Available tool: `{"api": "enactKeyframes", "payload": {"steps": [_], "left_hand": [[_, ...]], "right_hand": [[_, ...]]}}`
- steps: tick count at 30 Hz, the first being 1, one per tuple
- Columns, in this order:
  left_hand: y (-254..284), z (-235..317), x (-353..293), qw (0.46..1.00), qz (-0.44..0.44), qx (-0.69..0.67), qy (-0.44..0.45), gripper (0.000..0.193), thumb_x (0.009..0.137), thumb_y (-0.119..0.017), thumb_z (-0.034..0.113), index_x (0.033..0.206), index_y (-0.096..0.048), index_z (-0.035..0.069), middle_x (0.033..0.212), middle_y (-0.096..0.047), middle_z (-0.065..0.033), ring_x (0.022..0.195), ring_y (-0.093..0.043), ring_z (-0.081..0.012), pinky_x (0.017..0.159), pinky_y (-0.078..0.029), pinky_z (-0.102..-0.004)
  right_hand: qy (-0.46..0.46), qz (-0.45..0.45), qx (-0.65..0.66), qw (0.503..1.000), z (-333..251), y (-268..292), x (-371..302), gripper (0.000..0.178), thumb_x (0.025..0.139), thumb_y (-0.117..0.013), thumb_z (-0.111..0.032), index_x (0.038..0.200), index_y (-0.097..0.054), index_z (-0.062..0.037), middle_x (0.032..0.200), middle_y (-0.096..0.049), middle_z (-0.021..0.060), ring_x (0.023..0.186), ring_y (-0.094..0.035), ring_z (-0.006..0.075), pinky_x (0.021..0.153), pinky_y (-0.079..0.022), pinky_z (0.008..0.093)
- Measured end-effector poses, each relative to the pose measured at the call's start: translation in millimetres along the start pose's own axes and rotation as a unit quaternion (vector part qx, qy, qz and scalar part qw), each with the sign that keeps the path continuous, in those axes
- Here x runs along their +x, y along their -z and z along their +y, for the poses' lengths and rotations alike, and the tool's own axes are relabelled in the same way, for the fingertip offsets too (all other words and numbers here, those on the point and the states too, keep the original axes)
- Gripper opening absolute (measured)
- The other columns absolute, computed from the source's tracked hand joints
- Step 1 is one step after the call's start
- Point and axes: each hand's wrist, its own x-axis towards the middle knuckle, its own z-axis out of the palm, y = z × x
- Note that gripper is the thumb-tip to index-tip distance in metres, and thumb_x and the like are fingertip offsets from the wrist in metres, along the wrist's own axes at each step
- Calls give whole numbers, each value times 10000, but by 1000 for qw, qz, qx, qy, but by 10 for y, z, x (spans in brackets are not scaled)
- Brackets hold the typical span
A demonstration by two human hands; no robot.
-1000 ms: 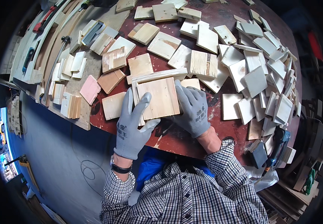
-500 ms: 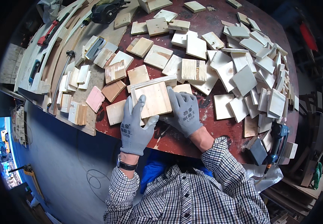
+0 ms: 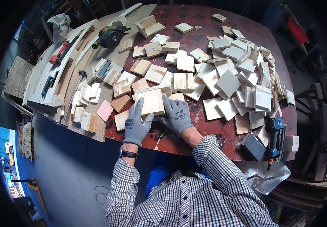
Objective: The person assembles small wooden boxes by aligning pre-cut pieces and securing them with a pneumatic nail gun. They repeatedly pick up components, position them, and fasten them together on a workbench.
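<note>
My left hand (image 3: 137, 123), in a grey work glove, grips a square pale wooden block (image 3: 152, 101) from its left side, with the thumb at the near edge. My right hand (image 3: 178, 115), gloved alike, closes on the block's right side, its fingertips partly hidden. Behind the block lies a longer pale wooden strip (image 3: 162, 89) along its far edge; whether it touches the block I cannot tell. Close around are a brown wood piece (image 3: 120, 102), a pinkish piece (image 3: 105, 110) and a block with a dark stripe (image 3: 183, 81).
Many loose wooden squares (image 3: 228, 83) pile up on the right of the red table (image 3: 163, 140). A blue air nailer (image 3: 275, 137) hangs at the near right edge beside a dark grey block (image 3: 253, 146). On the left are a hammer (image 3: 81, 72), a black power tool (image 3: 111, 37) and boards.
The view has shifted, so the table sits differently in the picture. The block in my hands has tipped and shows its near edge more. Both hands keep their grip.
</note>
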Motion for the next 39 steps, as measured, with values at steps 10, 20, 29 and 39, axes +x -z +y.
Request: {"api": "enactKeyframes", "payload": {"steps": [10,20,29,39], "left_hand": [[-176,-231,71,998,-15,-17,-50,882,895,-747,92,1643,-282,146,1512,-488,-238,1330,-537,-445,1111,-479,-481],[127,-90,322,977,-33,153,-143,1079,780,-873,422,1643,-296,125,1690,-214,-263,1551,-227,-461,1243,-309,-527],[142,-495,746,955,-180,145,-186,1266,668,-918,437,1654,-224,53,1703,-218,-238,1584,-178,-412,1305,-144,-488],[83,-117,926,958,-219,133,-128,1301,587,-959,369,1621,-254,13,1608,-379,-254,1515,-313,-434,1279,-258,-468]], "right_hand": [[-7,-13,139,990,275,523,-244,856,889,-744,-445,1533,-392,-4,1243,-632,198,1122,-619,386,1001,-456,483],[-555,122,-295,768,1796,2976,-2218,776,908,-691,-497,1484,-475,-24,1251,-676,210,1157,-660,393,988,-496,519],[-618,-83,-111,774,2221,2927,-2443,949,824,-705,-343,1571,-269,46,1324,-638,328,1240,-635,443,1026,-505,481],[-543,40,-181,819,2466,3012,-2766,1044,796,-737,-286,1613,-163,19,1296,-652,332,1205,-643,475,1027,-513,488]]}}
